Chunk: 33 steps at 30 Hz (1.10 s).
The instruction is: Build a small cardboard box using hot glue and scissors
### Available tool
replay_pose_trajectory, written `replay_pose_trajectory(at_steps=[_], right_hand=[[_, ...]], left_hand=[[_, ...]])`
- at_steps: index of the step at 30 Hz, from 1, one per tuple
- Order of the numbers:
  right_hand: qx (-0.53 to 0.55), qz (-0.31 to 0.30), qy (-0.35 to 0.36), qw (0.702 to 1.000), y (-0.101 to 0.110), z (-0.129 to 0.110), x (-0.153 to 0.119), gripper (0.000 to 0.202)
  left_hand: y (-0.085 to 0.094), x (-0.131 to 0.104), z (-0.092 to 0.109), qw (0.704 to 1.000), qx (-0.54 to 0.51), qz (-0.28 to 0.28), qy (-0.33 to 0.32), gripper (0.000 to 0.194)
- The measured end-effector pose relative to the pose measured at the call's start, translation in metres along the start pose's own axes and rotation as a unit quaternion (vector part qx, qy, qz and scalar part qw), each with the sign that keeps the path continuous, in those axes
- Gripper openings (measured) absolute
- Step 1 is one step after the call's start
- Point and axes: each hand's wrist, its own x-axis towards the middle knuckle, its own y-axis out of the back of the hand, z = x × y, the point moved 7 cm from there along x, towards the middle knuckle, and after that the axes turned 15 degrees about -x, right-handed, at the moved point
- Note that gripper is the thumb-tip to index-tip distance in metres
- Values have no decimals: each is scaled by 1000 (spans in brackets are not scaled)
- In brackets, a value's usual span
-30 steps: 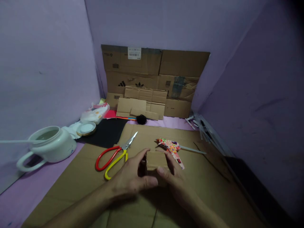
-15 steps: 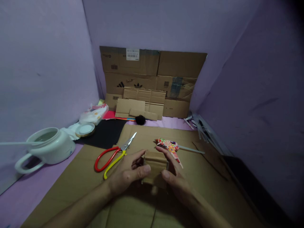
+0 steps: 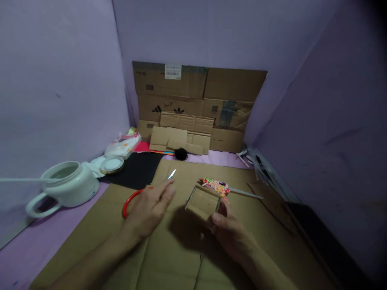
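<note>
My right hand (image 3: 231, 227) grips a small cardboard box (image 3: 204, 201) by its right side, tilted above the mat. Its rims look like raw cut cardboard edges. My left hand (image 3: 151, 207) is apart from the box, with fingers stretched out and nothing visible in them. Beneath or just behind it lie the scissors, whose red handle loop (image 3: 130, 203) and blade tip (image 3: 172, 174) show; the yellow loop is hidden by the hand. Behind the box, partly covered, rests a flower-patterned glue gun (image 3: 216, 186) with a clear glue stick (image 3: 246, 193) in its rear.
A cardboard sheet (image 3: 99, 237) covers the work surface. On the left stand a white pot (image 3: 71, 187) and a round lid (image 3: 111, 164), by black paper (image 3: 137, 171). Black yarn (image 3: 181, 154) lies before leaning cardboard (image 3: 232, 86). Glue sticks (image 3: 264, 163) lie at right.
My left hand has let go of the box and moved left over the scissors. The box, now only in my right hand, has tilted. The view has shifted slightly.
</note>
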Motion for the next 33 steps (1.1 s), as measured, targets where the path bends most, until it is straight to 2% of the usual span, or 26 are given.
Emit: replay_pose_trajectory(at_steps=[1, 3, 4, 7, 10, 13, 15, 17, 20, 22, 25, 28, 30, 33], right_hand=[[4, 26, 2, 1000, 5, -2, 0, 83], [2, 66, 5, 998, 12, -8, 0, 85], [-3, 81, 10, 997, 14, -11, 0, 85], [-8, 105, 32, 994, 18, -20, 0, 84], [-2, 114, 42, 993, 20, -22, 0, 83], [2, 107, 46, 993, 20, -21, 0, 77], [3, 99, 48, 994, 18, -22, 0, 72], [7, 91, 51, 994, 16, -24, -1, 70], [15, 94, 65, 993, 16, -27, -1, 70], [12, 110, 77, 991, 19, -26, -1, 71], [-18, 142, 109, 984, 25, -25, -2, 77], [-70, 168, 149, 972, 28, -27, -6, 86], [-99, 173, 168, 965, 27, -29, -8, 88], [-119, 171, 177, 962, 25, -32, -9, 87]], left_hand=[[15, 1, 1, 995, 89, 33, -5, 43], [35, 4, -6, 977, 208, 26, 36, 43], [41, 4, -9, 966, 253, 5, 47, 41], [41, 2, -12, 939, 333, -72, 35, 40], [32, -1, -16, 934, 343, -94, 48, 41], [24, 1, -27, 927, 358, -68, 87, 45], [21, 5, -32, 930, 355, -52, 83, 46], [24, 8, -32, 947, 312, -24, 70, 42], [37, 9, -25, 976, 201, 54, 59, 43], [42, 6, -19, 982, 153, 100, 47, 44], [33, -1, -10, 978, 172, 116, -4, 37], [9, -8, -4, 970, 204, 84, -103, 26], [-2, -13, -3, 963, 194, 95, -163, 29], [-14, -15, -12, 966, 181, 81, -164, 34]])
